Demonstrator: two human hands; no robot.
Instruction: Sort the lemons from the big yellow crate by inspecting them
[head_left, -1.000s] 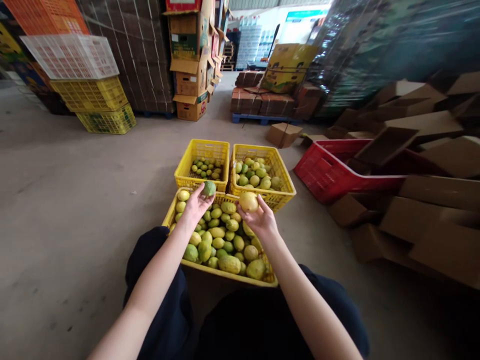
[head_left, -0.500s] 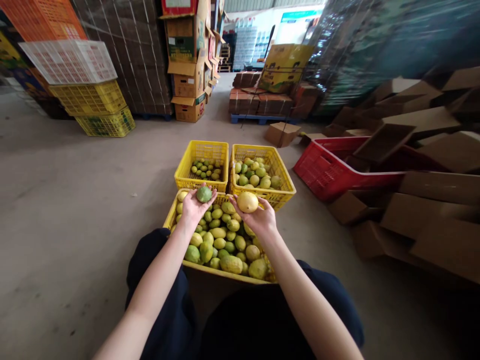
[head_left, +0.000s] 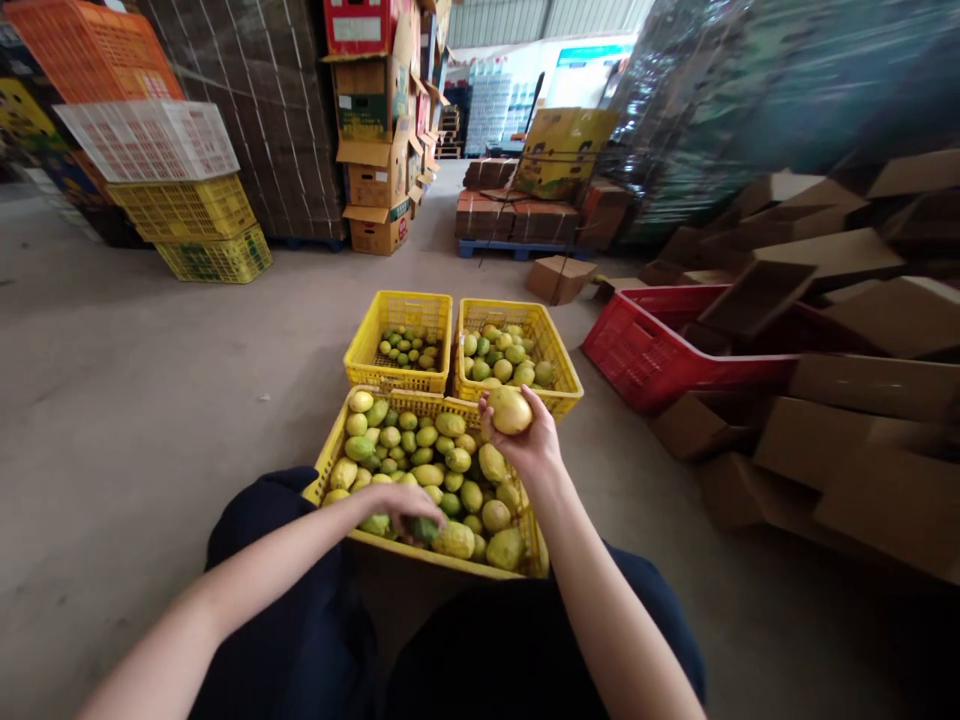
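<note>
Right hand (head_left: 529,445) cups a yellow fruit (head_left: 510,410) above the near crate (head_left: 420,397); left hand (head_left: 401,503) curls over green fruit (head_left: 422,531), grip unclear. Firm, smooth, light-looking: best cupped round the middle.

yellow fruit (head_left: 510,410): oval, smooth pale-yellow skin, whole. sits in the fingers of the right hand (head_left: 531,445), raised over the far right corner of the near crate (head_left: 324,470). dark green fruit (head_left: 424,531): smaller, mostly covered by the left hand (head_left: 401,505). lies at the crate's near edge among the mixed fruit pile (head_left: 420,455). grip not discernible.
</note>
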